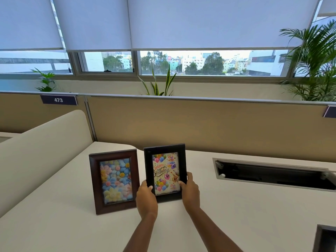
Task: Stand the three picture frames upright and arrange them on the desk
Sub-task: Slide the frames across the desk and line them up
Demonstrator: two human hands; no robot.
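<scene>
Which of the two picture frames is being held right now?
The black frame with the Happy Birthday picture, gripped at its lower edges by the left hand and right hand. The brown flower frame stands untouched beside it.

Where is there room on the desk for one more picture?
Bare desk lies right of the black frame, before the open cable slot. It is crowded left, where the brown frame stands close beside both hands.

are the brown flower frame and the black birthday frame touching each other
Apart. The head view shows a strip of pale desk between the brown flower frame and the black birthday frame, which both hands grip.
</scene>
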